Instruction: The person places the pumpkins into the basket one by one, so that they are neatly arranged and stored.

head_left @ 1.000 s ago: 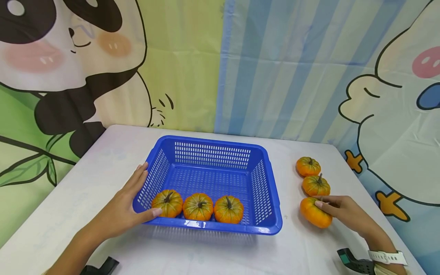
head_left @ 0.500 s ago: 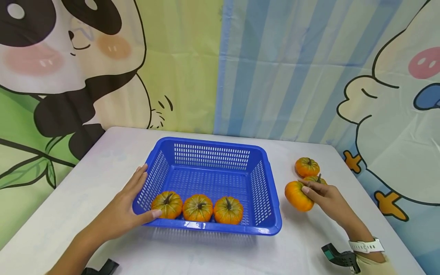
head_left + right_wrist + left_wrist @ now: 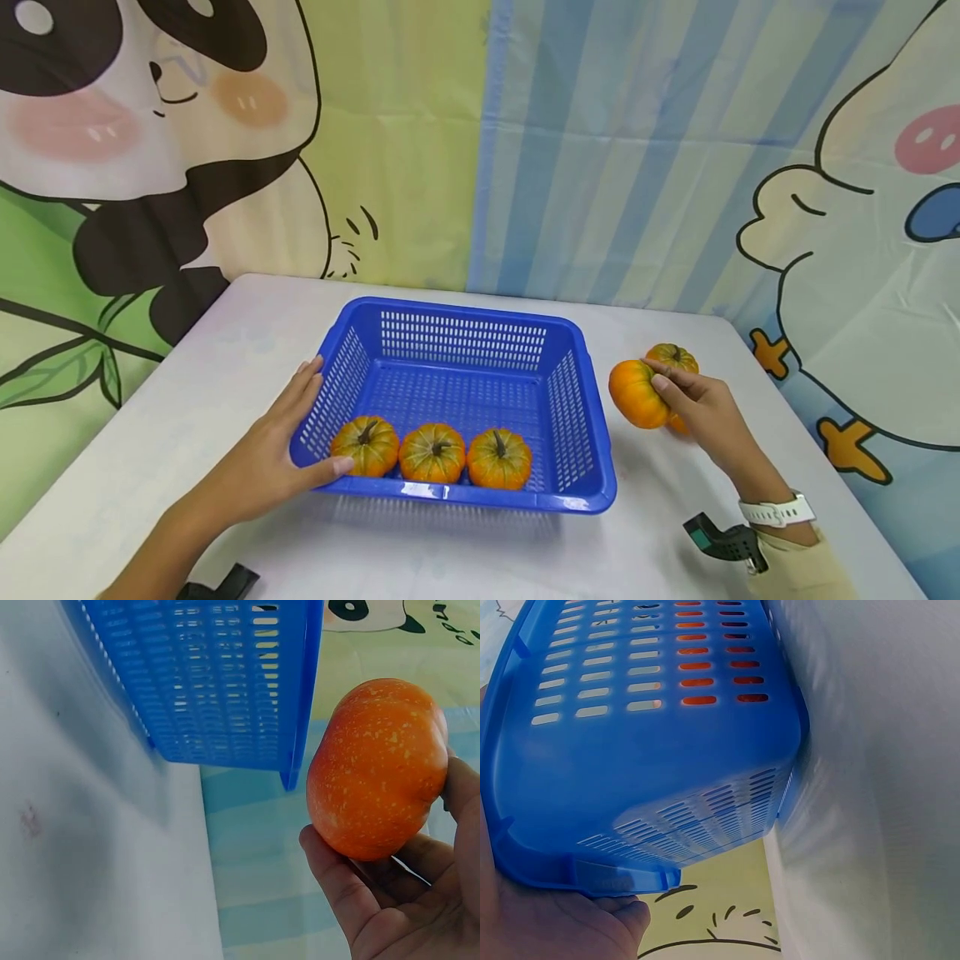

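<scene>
Right hand (image 3: 705, 417): fingers grasping a miniature pumpkin (image 3: 637, 396), at three o'clock of the blue perforated basket (image 3: 487, 496). Left hand (image 3: 262, 462): fingers extended, touching it towards nine. Advised: firm grip, ample clearance.

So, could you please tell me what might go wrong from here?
The right hand holds a pumpkin up off the white table, so it might slip and drop. Carried left, it could knock the blue basket beside it. Lowered along the near side, it might bump one of the three pumpkins in the basket.
</scene>
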The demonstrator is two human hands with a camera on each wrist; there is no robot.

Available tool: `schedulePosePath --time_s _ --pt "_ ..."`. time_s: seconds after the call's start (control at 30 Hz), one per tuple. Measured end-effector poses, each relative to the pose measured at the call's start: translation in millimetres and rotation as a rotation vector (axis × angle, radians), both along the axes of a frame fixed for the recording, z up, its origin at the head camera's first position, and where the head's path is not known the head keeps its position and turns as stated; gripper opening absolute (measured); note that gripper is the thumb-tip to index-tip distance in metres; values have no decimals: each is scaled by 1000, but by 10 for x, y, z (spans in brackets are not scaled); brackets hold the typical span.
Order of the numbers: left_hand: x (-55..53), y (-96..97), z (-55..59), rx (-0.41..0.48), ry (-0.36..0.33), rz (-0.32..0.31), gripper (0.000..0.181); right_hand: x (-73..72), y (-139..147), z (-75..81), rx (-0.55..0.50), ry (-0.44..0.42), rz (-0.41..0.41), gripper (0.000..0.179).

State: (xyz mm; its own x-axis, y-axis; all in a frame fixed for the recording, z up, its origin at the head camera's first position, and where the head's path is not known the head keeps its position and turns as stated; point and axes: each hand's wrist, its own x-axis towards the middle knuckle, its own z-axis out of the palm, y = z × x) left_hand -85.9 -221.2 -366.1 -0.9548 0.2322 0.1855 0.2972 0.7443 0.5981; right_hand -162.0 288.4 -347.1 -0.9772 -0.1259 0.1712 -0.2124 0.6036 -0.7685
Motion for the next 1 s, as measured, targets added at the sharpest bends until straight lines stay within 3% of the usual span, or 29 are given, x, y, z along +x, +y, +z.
schedulePosePath --time_s 0.47,0.7,1.0 --pt "2 -1 5 9 1 -1 106 -125 -297 308 -14 88 144 43" --pt "2 -6 -20 9 0 2 106 -130 -485 395 -107 60 255 42" --pt "5 -22 -22 12 11 -7 105 -173 -711 519 -80 6 274 45"
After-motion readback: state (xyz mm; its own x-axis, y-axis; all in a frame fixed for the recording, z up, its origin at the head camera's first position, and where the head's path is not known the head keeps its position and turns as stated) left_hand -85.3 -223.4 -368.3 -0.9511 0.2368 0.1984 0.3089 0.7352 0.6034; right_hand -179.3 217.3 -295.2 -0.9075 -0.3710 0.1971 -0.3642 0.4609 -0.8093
